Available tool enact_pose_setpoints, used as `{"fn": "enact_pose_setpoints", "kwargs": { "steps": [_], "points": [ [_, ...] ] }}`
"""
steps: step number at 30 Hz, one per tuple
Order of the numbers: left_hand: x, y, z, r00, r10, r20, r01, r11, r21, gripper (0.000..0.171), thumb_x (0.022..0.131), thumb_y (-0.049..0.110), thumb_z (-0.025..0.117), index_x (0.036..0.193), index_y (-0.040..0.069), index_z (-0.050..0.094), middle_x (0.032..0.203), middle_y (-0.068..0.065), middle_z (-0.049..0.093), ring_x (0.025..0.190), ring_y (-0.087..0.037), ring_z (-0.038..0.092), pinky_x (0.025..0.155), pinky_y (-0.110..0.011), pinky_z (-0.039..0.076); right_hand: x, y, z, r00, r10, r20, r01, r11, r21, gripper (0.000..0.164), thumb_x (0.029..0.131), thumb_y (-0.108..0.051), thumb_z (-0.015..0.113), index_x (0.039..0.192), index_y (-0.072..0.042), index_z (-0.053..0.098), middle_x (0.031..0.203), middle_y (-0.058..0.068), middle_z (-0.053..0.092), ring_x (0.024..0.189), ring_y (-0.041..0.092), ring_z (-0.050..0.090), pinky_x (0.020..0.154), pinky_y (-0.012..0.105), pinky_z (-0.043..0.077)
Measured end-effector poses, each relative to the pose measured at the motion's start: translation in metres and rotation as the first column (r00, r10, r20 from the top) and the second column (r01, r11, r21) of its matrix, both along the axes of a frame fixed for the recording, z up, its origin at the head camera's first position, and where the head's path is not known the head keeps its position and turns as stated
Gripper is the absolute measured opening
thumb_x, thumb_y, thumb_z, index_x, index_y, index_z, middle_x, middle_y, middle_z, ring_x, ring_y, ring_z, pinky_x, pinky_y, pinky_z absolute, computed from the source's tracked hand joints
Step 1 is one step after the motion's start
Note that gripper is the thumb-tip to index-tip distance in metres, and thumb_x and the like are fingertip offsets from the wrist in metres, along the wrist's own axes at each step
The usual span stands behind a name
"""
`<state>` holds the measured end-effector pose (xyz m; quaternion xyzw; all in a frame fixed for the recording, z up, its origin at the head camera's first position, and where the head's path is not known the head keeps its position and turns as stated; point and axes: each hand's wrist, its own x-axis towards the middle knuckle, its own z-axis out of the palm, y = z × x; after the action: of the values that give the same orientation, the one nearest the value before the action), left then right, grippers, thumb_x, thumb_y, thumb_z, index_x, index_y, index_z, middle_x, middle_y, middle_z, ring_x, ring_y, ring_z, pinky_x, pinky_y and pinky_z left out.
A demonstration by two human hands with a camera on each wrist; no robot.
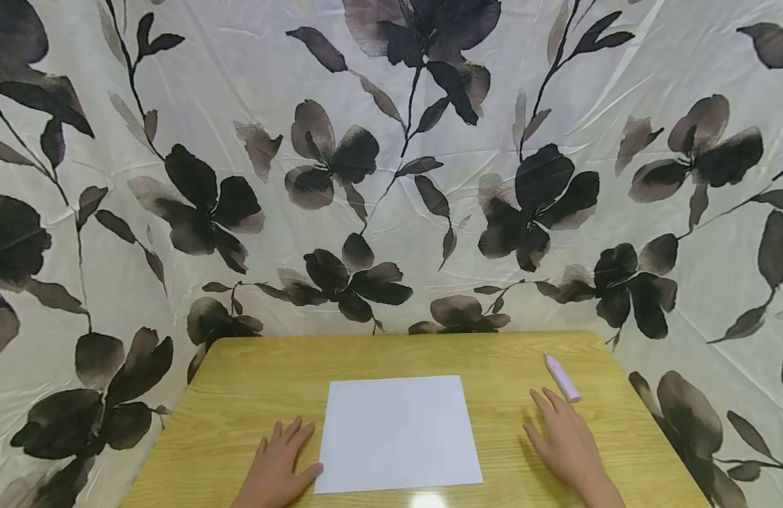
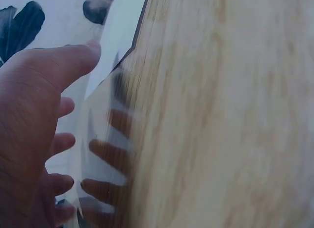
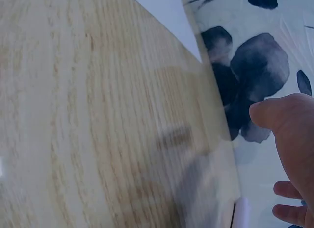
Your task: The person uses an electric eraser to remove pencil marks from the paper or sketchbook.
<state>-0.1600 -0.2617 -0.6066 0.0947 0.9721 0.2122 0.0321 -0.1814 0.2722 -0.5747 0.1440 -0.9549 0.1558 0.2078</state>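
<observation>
A blank white sheet of paper [image 1: 398, 434] lies flat on the wood-grain table. Just left of it is my left hand [image 1: 278, 462], fingers spread, with the thumb tip right at the sheet's left edge. In the left wrist view, that thumb overlaps a corner of the paper. On the other side, my right hand [image 1: 566, 441] hovers over the table with relaxed fingers and nothing in them. Beyond its fingertips lies a lavender, pen-shaped tool [image 1: 562, 378] with a narrow tip pointing away from me. Only its end shows in the right wrist view, low beside the hand.
The yellowish wooden table [image 1: 271, 360] has rounded far corners. Behind it and along both sides hangs a pale cloth [image 1: 448, 282] printed with dark flowers. Light glares off the tabletop [image 1: 427, 499] near the front.
</observation>
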Motion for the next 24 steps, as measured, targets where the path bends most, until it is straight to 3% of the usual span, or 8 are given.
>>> {"fn": "enact_pose_setpoints", "kwargs": {
  "steps": [6, 15, 24],
  "points": [
    [0.001, 0.005, 0.0, 0.997, -0.009, -0.075, 0.01, 1.0, 0.01, 0.077, 0.084, 0.067, 0.058, 0.142, 0.017, 0.05, 0.147, -0.015, 0.042, 0.134, -0.055, 0.026, 0.099, -0.074, 0.017, -0.009, 0.0, 0.001, 0.998, 0.023, -0.054, -0.026, 0.999, -0.045, 0.056, 0.079, -0.021, 0.079, 0.126, 0.002, 0.06, 0.125, 0.026, 0.056, 0.109, 0.043, 0.055, 0.084, 0.059, 0.045],
    [0.006, 0.018, -0.003, 0.999, 0.034, 0.007, -0.034, 0.999, 0.029, 0.077, 0.082, 0.066, 0.062, 0.141, 0.017, 0.051, 0.147, -0.015, 0.042, 0.135, -0.053, 0.026, 0.103, -0.07, 0.016, -0.02, 0.008, 0.005, 1.0, -0.008, -0.025, 0.005, 0.995, -0.098, 0.05, 0.081, -0.019, 0.078, 0.123, 0.003, 0.061, 0.124, 0.025, 0.057, 0.109, 0.044, 0.055, 0.087, 0.059, 0.043],
    [0.005, 0.024, -0.001, 0.989, -0.002, -0.151, 0.005, 1.0, 0.02, 0.077, 0.083, 0.066, 0.06, 0.142, 0.018, 0.05, 0.146, -0.015, 0.044, 0.134, -0.054, 0.028, 0.101, -0.071, 0.02, -0.034, 0.02, 0.014, 0.999, -0.032, 0.017, 0.034, 0.985, -0.167, 0.045, 0.086, -0.017, 0.074, 0.124, 0.003, 0.061, 0.125, 0.025, 0.056, 0.111, 0.046, 0.053, 0.086, 0.061, 0.043]
  ]
}}
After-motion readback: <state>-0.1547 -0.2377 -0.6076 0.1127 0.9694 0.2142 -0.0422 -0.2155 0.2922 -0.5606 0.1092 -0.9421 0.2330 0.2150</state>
